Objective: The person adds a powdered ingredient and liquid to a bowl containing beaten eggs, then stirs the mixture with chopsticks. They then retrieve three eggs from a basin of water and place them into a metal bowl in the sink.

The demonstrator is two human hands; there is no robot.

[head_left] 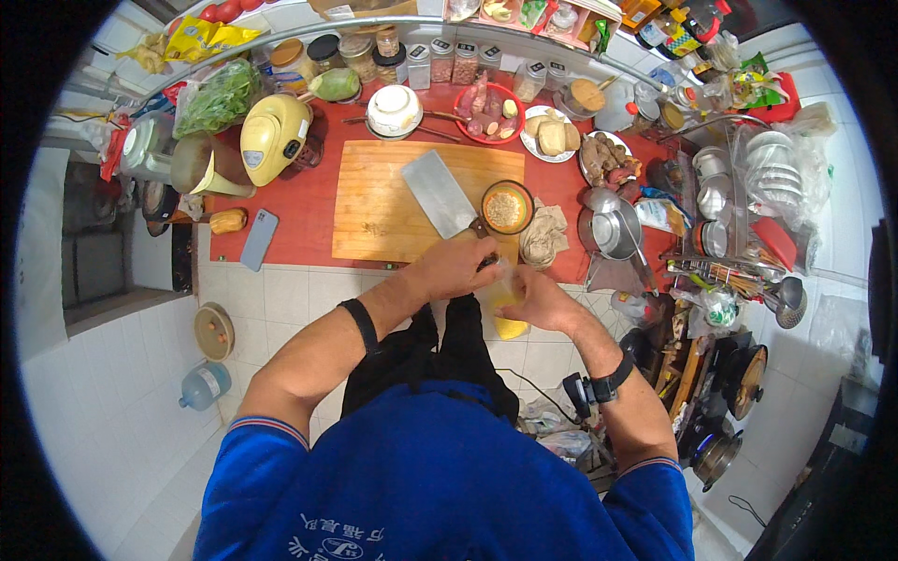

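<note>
In front of my body, both hands meet at the near edge of the red counter. My left hand (456, 268) is closed, its fingertips at the top of a clear plastic bag (506, 279) with something yellow in it. My right hand (544, 301) is closed around the bag's other side; its lower end shows yellow below the counter edge. A cleaver (438, 194) lies flat on the wooden board (369, 201), its dark handle running under my left fingers. Beyond the hands stands a bowl (507, 207) of pale crumbly food over something orange. A crumpled beige cloth (543, 236) lies beside it.
Along the back stand jars (465, 64), a red basin (489, 113) of vegetables and a white bowl (394, 110). A yellow appliance (274, 134) and a phone (259, 240) are left. Right are a metal pot (609, 232), a plate of ginger-like roots (608, 159) and a dish rack (739, 187).
</note>
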